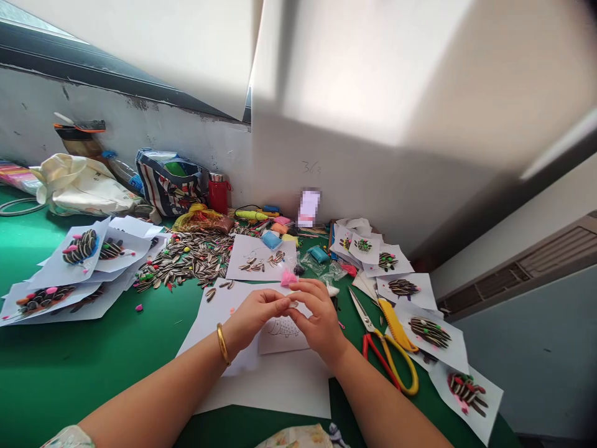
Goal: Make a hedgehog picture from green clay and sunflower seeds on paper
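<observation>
Over the white paper [284, 386] my two hands meet at the fingertips. Between them is a small whitish piece [293, 304], mostly covered by the fingers. My left hand [254, 317], with a gold bangle [222, 344] at its wrist, pinches it from the left. My right hand [319, 323] holds it from the right with thumb and fingers. Just beneath lies a small sheet with a hedgehog-like drawing [285, 327], partly hidden by my right hand. Pink clay [288, 277] sits just beyond the fingers. A few sunflower seeds [211, 294] rest on the paper's upper left.
A heap of sunflower seeds [196, 258] lies behind on the green table [153, 348]. Scissors [382, 342] and a yellow cutter [396, 325] lie at the right, beside seed-decorated sheets [430, 333]. More such sheets [77, 249] are piled left. Bags and a red flask [217, 194] stand by the wall.
</observation>
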{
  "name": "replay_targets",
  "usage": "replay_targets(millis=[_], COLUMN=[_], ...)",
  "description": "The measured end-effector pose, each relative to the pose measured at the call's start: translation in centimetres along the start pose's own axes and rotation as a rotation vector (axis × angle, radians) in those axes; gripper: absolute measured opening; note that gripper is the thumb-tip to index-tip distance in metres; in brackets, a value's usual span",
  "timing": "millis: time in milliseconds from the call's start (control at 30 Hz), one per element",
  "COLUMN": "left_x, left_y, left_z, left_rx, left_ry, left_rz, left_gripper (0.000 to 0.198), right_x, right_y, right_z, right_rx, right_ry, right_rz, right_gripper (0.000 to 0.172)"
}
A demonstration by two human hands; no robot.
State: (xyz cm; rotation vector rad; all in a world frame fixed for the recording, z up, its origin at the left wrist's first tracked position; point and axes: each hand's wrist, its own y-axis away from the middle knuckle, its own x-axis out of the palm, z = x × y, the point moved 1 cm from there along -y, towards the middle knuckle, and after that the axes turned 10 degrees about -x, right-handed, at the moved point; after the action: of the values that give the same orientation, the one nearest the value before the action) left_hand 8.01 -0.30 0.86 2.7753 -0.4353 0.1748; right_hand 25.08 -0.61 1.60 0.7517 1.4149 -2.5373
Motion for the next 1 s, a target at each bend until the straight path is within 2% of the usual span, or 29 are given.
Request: replay_targets(millis=[67, 267, 433, 567, 733, 833, 1000], left_x=[-0.18, -0.34, -0.09, 0.09, -0.16, -0.29, -0.23], left_y=[-0.11, -0.11, 0.01, 0.0, 0.2, 0.33, 0.25], left_z=[0.07, -0.07, -0.52, -0.61, -0.49, -0.4, -0.42], left_rx=[0.006, 0.043, 0.104, 0.188, 0.361, 0.443, 0.394], left_ry=[0.019, -0.014, -0.034, -0.178, -0.465, -0.567, -0.494], left_rz=[0.005, 0.013, -0.047, -0.088, -0.271, -0.28, -0.294], left_gripper=[0.033, 0.031, 0.029, 0.028, 0.023, 0.021, 0.018], right_x=[-0.07, -0.02, 0.02, 0.05, 0.21, 0.29, 0.18], right_y=[-0.1, 0.02, 0.13, 0.11, 0.06, 0.04, 0.03], right_z=[0.03, 0.0, -0.22, -0.33, -0.27, -0.22, -0.24], right_rx=[0.0, 0.024, 0.075, 0.097, 0.076, 0.061, 0.065], right_ry=[-0.008, -0.02, -0.061, -0.068, -0.037, -0.011, 0.005], right_rz=[-0.014, -0.01, -0.02, -0.008, 0.011, 0.058, 0.058], right_gripper=[0.021, 0.014, 0.021, 0.007, 0.008, 0.01, 0.007])
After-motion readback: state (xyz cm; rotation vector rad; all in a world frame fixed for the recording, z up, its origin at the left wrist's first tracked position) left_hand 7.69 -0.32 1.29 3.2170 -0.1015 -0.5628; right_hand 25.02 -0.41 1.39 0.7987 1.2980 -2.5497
